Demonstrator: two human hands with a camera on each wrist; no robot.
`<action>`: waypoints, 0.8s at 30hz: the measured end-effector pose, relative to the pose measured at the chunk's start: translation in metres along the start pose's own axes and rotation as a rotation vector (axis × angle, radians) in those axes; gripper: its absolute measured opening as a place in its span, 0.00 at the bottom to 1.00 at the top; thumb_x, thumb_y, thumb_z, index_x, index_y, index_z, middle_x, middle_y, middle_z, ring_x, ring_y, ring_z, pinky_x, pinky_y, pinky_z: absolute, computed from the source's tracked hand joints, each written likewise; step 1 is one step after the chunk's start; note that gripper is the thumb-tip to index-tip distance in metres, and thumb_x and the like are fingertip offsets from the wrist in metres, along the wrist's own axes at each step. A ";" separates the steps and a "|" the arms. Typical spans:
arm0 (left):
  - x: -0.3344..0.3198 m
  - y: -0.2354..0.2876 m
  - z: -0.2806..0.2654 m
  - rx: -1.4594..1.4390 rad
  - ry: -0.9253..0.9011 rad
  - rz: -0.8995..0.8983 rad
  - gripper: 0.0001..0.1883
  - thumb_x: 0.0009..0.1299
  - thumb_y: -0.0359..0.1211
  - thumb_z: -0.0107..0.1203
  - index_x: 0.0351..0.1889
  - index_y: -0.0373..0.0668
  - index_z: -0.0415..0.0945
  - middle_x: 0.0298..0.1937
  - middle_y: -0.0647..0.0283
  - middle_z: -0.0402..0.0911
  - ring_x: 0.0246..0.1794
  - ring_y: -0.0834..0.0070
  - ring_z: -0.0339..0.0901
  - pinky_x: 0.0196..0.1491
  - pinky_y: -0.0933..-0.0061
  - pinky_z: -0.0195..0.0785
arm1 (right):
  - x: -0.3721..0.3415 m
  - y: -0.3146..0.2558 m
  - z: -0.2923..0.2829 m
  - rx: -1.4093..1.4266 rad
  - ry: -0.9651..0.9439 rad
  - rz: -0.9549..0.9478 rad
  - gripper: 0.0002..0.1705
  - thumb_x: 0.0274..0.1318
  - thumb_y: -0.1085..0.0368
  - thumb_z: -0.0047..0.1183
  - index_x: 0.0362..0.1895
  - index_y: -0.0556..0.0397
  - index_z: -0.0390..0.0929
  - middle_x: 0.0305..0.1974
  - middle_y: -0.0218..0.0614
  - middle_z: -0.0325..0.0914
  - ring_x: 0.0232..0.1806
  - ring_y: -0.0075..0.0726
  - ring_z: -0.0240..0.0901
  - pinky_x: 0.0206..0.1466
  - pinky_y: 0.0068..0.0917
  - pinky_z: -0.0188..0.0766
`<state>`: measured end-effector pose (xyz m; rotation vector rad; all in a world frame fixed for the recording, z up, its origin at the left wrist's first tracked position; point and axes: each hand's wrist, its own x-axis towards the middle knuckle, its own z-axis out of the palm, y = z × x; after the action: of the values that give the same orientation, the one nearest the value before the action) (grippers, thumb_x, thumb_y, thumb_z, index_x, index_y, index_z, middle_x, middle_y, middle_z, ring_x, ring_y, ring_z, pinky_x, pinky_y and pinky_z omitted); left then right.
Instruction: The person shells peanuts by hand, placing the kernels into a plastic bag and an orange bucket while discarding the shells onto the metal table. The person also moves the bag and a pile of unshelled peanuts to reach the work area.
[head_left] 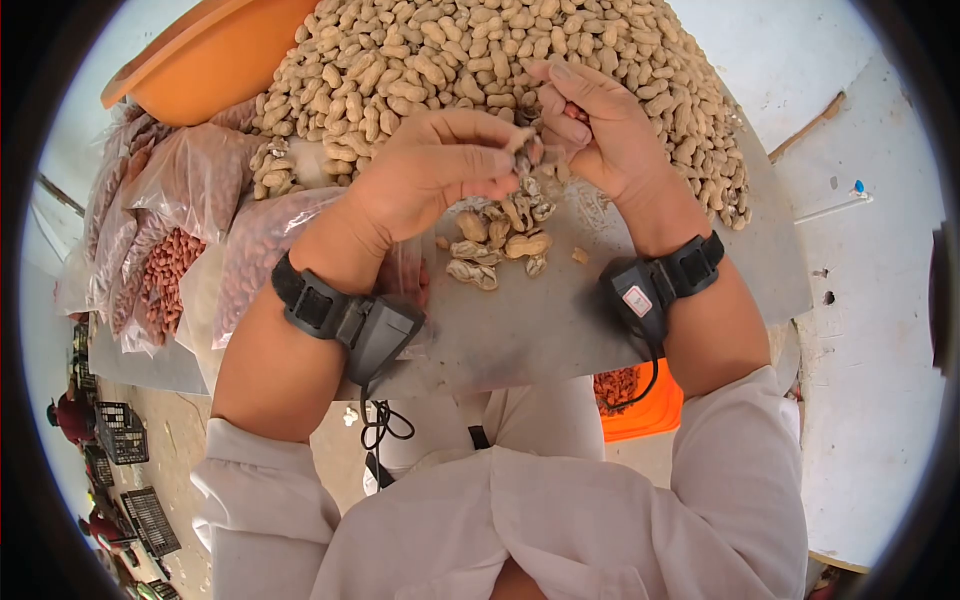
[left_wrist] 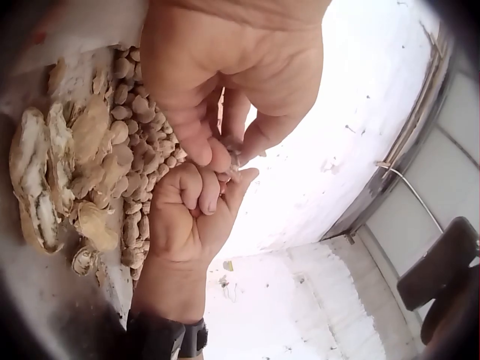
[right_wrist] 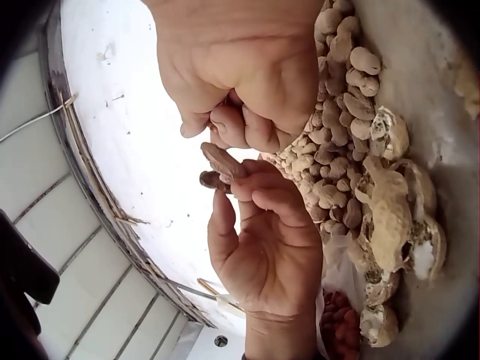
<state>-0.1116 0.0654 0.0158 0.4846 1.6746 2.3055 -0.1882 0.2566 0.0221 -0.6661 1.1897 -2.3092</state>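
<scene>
Above the table my left hand [head_left: 435,165] pinches a split peanut shell [right_wrist: 222,160] between thumb and fingertips. Right beside it is my right hand [head_left: 605,130], fingers curled into the palm around red peanut kernels [head_left: 574,111]. How many kernels it holds is hidden by the fingers. Below the hands lies a small heap of cracked, emptied peanut shells [head_left: 480,250] on the grey tabletop [head_left: 520,330]. Behind them rises a large pile of unshelled peanuts [head_left: 430,60].
Clear plastic bags [head_left: 195,165] of red kernels lie along the table's left side. An orange basin [head_left: 210,60] stands at the back left. Below the front edge sits an orange container [head_left: 650,405] of reddish bits. Black crates [head_left: 150,520] stand on the floor at left.
</scene>
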 end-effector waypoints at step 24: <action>-0.038 0.043 -0.001 1.629 0.127 0.157 0.17 0.47 0.40 0.64 0.31 0.40 0.80 0.25 0.56 0.77 0.30 0.60 0.75 0.33 0.67 0.67 | -0.006 0.004 0.022 -0.020 0.035 0.059 0.09 0.58 0.68 0.50 0.38 0.62 0.73 0.20 0.28 0.65 0.16 0.17 0.53 0.16 0.13 0.49</action>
<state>-0.0780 0.0365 0.0516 0.6827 3.2849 0.4784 -0.1694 0.2450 0.0289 -0.5921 1.2336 -2.2717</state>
